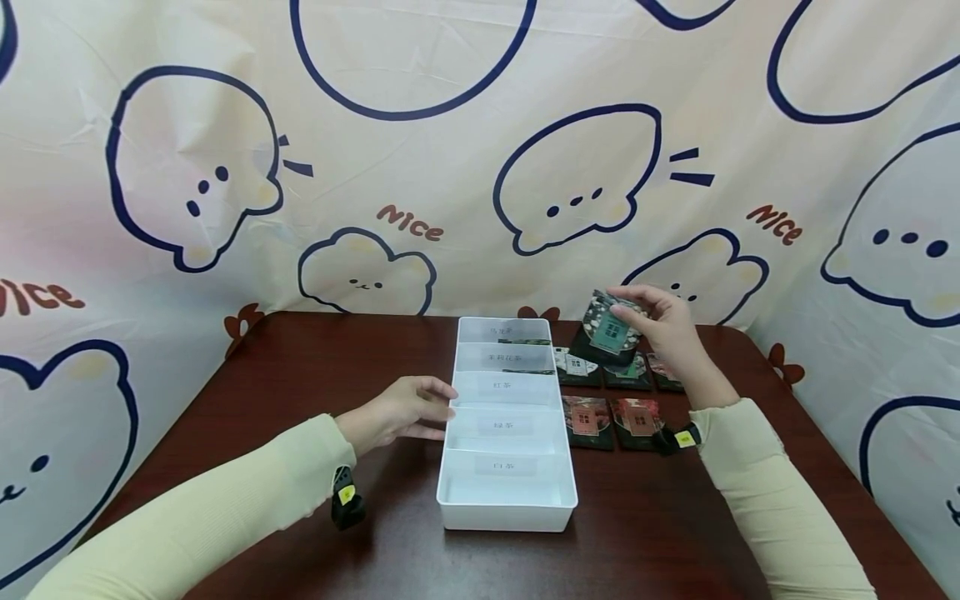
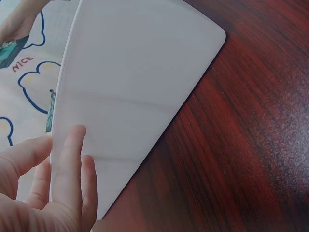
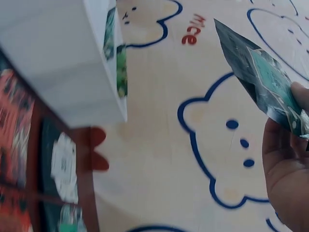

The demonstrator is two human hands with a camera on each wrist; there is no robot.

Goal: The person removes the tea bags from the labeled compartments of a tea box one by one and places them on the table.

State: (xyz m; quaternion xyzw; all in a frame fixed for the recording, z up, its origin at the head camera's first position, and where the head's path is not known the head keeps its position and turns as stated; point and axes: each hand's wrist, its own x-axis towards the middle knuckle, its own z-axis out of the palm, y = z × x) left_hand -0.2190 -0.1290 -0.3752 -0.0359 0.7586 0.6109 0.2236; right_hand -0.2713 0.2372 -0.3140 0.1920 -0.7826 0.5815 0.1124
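- Head view: the right hand (image 1: 663,321) is raised over the far right part of the dark red-brown wooden table (image 1: 637,542), its thumb and fingers pinching the upper right corner of a flat, dark foil packet with a green label (image 1: 609,335).
- The left hand (image 1: 408,408) reaches inward from the left; its fingers are nearly straight and touch the left outer wall of a long white plastic box (image 1: 504,492).
- The held packet is in the air, to the right of the box's far end. Its long axis leans, with the free lower end pointing down and a little to the left.
- The box has its long axis running from the table's near edge towards its far edge. It is smooth, with rounded corners and five compartments; dark green packet edges (image 1: 525,341) show in the two farthest.
- To the right of the box, five square, glossy, patterned packets (image 1: 587,422) lie in two rows, three farther and two nearer.
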